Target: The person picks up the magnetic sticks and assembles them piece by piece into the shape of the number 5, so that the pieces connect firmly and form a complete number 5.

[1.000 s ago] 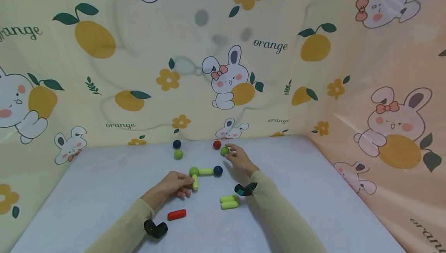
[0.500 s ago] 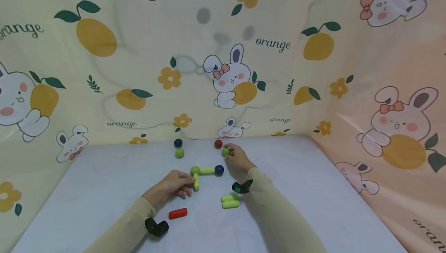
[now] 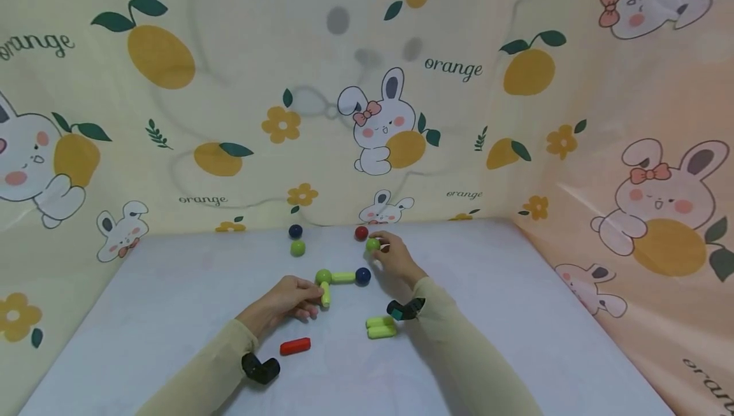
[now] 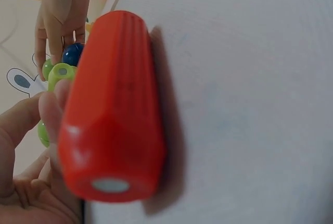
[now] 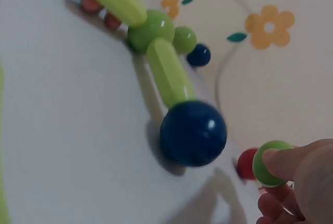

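Note:
My left hand (image 3: 287,298) pinches a yellow-green rod (image 3: 325,296) that points toward me from a green ball (image 3: 323,276). From the same ball a second yellow-green rod (image 3: 344,277) runs right to a dark blue ball (image 3: 363,276). Farther back, my right hand (image 3: 397,258) holds another green ball (image 3: 373,244) between thumb and fingers, as the right wrist view shows with the thumb (image 5: 283,162) on it. Just behind that ball is a red ball (image 3: 361,233). Large in the left wrist view, a red rod (image 4: 112,114) with a silvery end lies beside my left wrist.
Two loose yellow-green rods (image 3: 381,332) lie side by side near my right wrist. At the back left, a dark blue ball (image 3: 295,231) sits behind a green ball (image 3: 297,248). A patterned cloth (image 3: 252,85) rises along the table's (image 3: 470,288) far edge.
My right hand's fingers have come round the green ball from its right side. The left hand keeps its pinch on the rod, and the joined pieces stay in place. The head view has shifted slightly.

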`<state>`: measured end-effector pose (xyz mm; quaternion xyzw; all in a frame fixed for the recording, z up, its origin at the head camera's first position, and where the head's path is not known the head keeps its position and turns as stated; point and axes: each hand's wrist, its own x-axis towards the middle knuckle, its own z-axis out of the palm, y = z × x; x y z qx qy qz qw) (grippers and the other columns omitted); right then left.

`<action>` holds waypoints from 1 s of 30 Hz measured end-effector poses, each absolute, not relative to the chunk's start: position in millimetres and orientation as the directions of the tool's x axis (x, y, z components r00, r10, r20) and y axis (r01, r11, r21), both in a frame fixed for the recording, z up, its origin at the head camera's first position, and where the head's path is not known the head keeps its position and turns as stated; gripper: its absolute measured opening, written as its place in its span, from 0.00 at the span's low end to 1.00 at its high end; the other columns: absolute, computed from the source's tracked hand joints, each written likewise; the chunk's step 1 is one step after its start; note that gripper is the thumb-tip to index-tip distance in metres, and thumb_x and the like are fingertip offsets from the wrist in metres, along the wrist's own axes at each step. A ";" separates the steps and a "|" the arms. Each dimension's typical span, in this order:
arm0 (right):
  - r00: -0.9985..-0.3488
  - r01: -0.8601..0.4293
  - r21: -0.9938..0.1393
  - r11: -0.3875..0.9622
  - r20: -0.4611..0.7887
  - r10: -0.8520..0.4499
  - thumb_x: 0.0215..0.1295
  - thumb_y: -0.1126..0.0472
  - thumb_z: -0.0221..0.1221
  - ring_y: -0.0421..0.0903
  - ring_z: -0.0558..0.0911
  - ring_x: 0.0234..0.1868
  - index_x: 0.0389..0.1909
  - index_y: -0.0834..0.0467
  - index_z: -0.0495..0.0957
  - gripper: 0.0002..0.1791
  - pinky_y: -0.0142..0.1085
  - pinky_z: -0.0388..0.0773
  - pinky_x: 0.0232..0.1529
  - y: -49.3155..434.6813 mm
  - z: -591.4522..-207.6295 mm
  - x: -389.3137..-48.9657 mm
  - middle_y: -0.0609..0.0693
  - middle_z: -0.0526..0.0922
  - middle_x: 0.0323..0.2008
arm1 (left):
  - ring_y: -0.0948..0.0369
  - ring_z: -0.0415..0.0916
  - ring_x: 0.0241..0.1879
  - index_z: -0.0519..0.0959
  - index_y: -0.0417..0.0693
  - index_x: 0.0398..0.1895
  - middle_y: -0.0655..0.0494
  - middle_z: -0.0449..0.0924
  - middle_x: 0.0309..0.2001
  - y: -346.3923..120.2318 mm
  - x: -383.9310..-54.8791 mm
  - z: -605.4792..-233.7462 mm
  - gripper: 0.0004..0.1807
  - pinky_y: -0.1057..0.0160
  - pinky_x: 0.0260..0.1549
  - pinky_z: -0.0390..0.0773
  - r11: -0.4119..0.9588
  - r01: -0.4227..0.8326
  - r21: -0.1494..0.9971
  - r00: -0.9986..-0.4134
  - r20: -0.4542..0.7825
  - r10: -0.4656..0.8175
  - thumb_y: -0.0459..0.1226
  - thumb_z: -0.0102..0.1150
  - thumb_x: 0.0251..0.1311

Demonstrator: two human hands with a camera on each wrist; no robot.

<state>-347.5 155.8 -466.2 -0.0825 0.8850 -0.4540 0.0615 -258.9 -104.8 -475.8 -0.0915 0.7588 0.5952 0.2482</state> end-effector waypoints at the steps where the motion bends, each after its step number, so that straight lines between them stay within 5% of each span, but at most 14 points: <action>1: -0.979 -0.093 -0.818 0.567 -0.028 -0.202 0.70 0.66 0.59 0.52 0.78 0.54 0.66 0.54 0.73 0.24 0.42 0.79 0.54 155.9 -465.6 -346.3 0.61 0.76 0.64 | 0.64 0.80 0.24 0.83 0.38 0.54 0.50 0.88 0.32 -104.5 -259.0 -475.5 0.18 0.70 0.24 0.80 0.275 -0.433 0.858 -0.860 -0.485 0.158 0.41 0.62 0.68; 30: -0.905 -0.312 -0.837 0.449 0.118 -0.410 0.69 0.67 0.61 0.48 0.79 0.47 0.60 0.61 0.75 0.20 0.39 0.77 0.49 151.1 -455.9 -283.6 0.58 0.82 0.56 | 0.64 0.81 0.24 0.82 0.38 0.54 0.50 0.87 0.33 -105.4 -258.2 -474.8 0.17 0.71 0.24 0.80 0.254 -0.434 0.864 -0.860 -0.482 0.170 0.41 0.62 0.68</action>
